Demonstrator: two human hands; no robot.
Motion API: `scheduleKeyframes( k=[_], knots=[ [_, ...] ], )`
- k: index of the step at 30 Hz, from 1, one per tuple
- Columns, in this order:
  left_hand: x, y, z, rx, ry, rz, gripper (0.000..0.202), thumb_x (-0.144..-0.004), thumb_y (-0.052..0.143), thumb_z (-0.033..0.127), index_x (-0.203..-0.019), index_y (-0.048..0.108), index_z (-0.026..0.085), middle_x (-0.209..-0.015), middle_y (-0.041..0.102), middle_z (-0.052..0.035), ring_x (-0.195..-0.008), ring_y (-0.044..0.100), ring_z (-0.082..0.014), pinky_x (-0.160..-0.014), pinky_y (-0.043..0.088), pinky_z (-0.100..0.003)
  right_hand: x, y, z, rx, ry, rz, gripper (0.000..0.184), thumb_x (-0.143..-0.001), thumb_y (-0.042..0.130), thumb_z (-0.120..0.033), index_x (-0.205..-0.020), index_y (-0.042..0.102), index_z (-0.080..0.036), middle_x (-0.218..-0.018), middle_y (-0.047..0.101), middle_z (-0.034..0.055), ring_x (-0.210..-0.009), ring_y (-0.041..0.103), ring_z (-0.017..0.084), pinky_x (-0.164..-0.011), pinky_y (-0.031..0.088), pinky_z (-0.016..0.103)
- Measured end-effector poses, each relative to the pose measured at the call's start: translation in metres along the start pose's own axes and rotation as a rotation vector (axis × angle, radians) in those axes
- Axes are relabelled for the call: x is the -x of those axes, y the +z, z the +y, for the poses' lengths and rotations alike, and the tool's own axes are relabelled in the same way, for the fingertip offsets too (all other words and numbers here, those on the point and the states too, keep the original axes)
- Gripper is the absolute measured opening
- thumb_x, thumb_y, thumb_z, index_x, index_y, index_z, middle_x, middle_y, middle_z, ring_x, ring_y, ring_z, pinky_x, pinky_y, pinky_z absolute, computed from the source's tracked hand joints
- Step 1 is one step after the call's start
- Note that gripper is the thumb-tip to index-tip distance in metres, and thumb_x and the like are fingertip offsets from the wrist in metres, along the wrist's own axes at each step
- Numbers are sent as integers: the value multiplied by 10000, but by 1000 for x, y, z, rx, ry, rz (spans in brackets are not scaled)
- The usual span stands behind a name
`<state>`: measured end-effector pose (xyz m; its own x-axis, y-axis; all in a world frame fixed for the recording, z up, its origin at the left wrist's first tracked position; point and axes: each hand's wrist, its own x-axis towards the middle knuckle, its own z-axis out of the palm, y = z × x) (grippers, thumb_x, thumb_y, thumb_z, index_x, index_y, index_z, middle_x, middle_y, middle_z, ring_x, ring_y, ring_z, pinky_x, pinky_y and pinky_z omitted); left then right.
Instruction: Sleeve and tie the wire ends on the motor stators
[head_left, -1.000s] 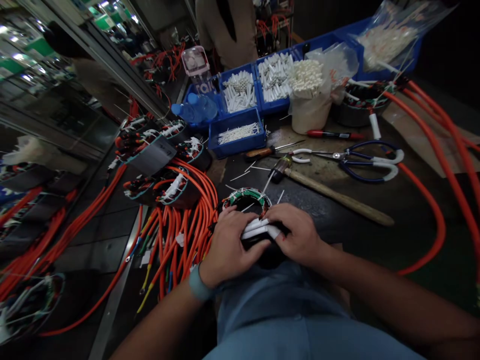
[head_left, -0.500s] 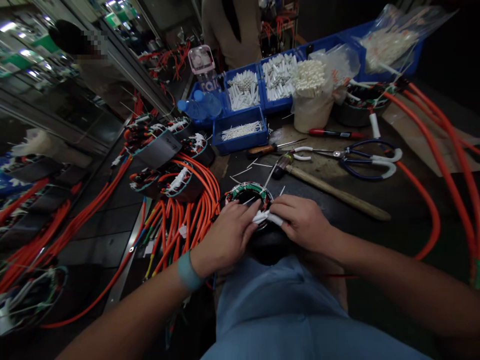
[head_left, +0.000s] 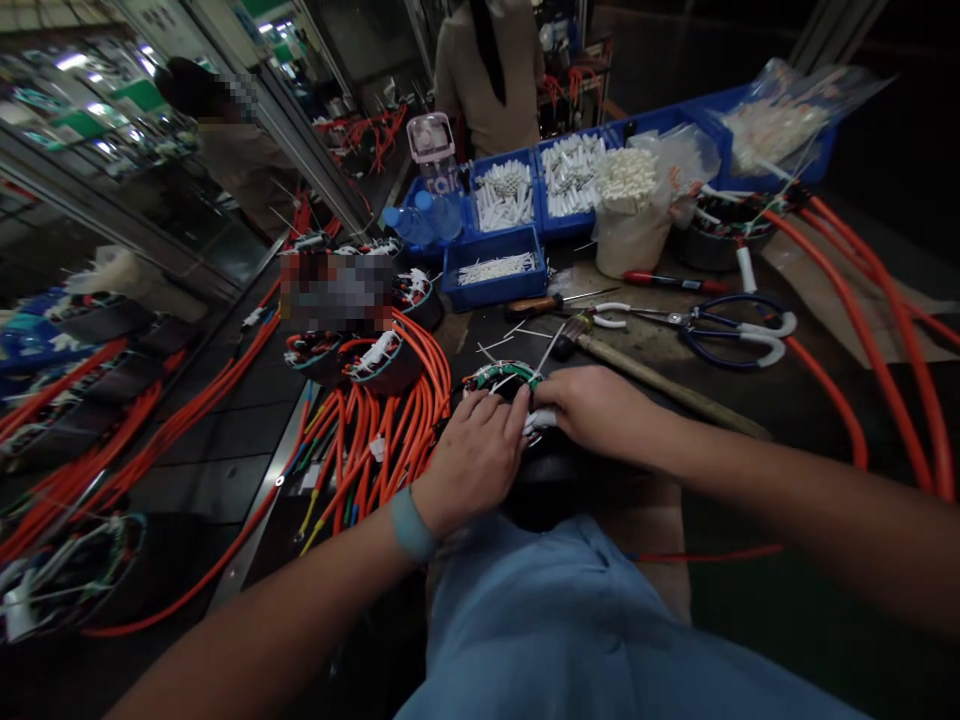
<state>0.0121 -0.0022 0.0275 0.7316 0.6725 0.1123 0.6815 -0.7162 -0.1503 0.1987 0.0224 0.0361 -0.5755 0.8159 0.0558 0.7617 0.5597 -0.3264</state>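
Observation:
In front of my lap stands a motor stator, a dark ring with green and white windings on top. My left hand grips its near left side, fingers bent over the rim and the index finger reaching into the ring. At the right rim my right hand is closed, its fingertips hidden behind the knuckles. A white sleeve lies on the near rim between both hands, close under the right thumb. From the stator a thin white cable tie sticks up beside the right fingers.
Beyond the stator lie a hammer, blue-handled scissors, a screwdriver and a red marker. Blue bins of white sleeves and ties stand behind. Other stators with orange cables fill the left. Two people are farther back.
My head view has shifted, so the bench sits farther right and lower. The right fingers have moved from the white sleeve up to the right rim. The left index finger is straighter.

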Motion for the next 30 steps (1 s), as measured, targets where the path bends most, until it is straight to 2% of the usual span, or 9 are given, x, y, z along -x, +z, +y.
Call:
scheduleKeyframes(
  k=[4, 6, 10, 14, 19, 23, 25, 27, 30],
  knots=[
    [-1, 0, -2, -1, 13, -31, 437, -936, 372, 281, -1302, 437, 52, -1057, 612, -152, -1029, 530, -257, -979, 360, -445, -28, -26, -6, 147, -42, -106, 244, -811, 506, -149, -1037, 599, -142, -786, 690, 102, -688, 633, 223, -531, 326, 260],
    [-2, -2, 0, -31, 21, -39, 381, -939, 363, 257, -1229, 500, 52, -1009, 619, -157, -1016, 532, -267, -980, 347, -471, -34, -30, -10, 180, -104, -157, 224, -825, 497, -153, -1017, 613, -152, -775, 690, 103, -695, 638, 226, -534, 327, 261],
    [-4, -5, 5, -82, 35, -55, 310, -941, 343, 226, -1064, 577, 64, -923, 615, -153, -941, 540, -268, -895, 389, -458, -19, -22, -9, 131, -154, -155, 193, -850, 471, -134, -946, 636, -165, -786, 693, 89, -732, 643, 205, -583, 359, 258],
    [-4, -5, 8, -133, 36, -74, 312, -945, 326, 232, -1052, 568, 67, -900, 606, -137, -888, 541, -260, -848, 410, -435, 2, -16, -7, 53, -118, -150, 191, -827, 518, -140, -979, 632, -164, -899, 698, 86, -809, 647, 197, -654, 396, 250],
    [-4, -5, 3, -37, 14, -75, 266, -932, 369, 231, -980, 587, 86, -913, 617, -130, -906, 550, -255, -864, 431, -424, -13, -27, -17, 117, -101, -218, 218, -830, 495, -106, -892, 693, -172, -841, 711, 86, -806, 664, 215, -637, 409, 257],
    [-1, 1, -1, 177, -55, 1, 247, -935, 372, 215, -1014, 589, 128, -998, 634, -103, -950, 563, -213, -885, 464, -368, -33, -36, -24, 193, -92, -309, 209, -810, 525, -122, -879, 717, -168, -836, 714, 113, -812, 675, 245, -623, 437, 270],
    [0, 4, 0, 118, -46, 47, 263, -909, 381, 170, -1053, 589, 96, -1046, 628, -140, -1006, 552, -242, -928, 448, -407, -35, -34, -25, 229, -108, -304, 211, -816, 505, -111, -843, 711, -144, -816, 708, 133, -804, 676, 257, -606, 441, 277],
    [0, 4, 4, 2, -15, 21, 298, -863, 407, 128, -1083, 585, 36, -1057, 620, -194, -1027, 550, -283, -947, 431, -452, -31, -27, -21, 215, -141, -256, 219, -826, 482, -105, -843, 698, -131, -793, 703, 134, -788, 674, 254, -596, 437, 278],
    [-2, 1, 8, -140, 30, -59, 403, -828, 406, 93, -1196, 525, -21, -1045, 618, -220, -1028, 558, -311, -956, 414, -480, -23, -17, 3, 4, -235, -197, 167, -813, 533, -123, -892, 678, -148, -812, 704, 78, -765, 659, 193, -614, 436, 244]
  ],
)
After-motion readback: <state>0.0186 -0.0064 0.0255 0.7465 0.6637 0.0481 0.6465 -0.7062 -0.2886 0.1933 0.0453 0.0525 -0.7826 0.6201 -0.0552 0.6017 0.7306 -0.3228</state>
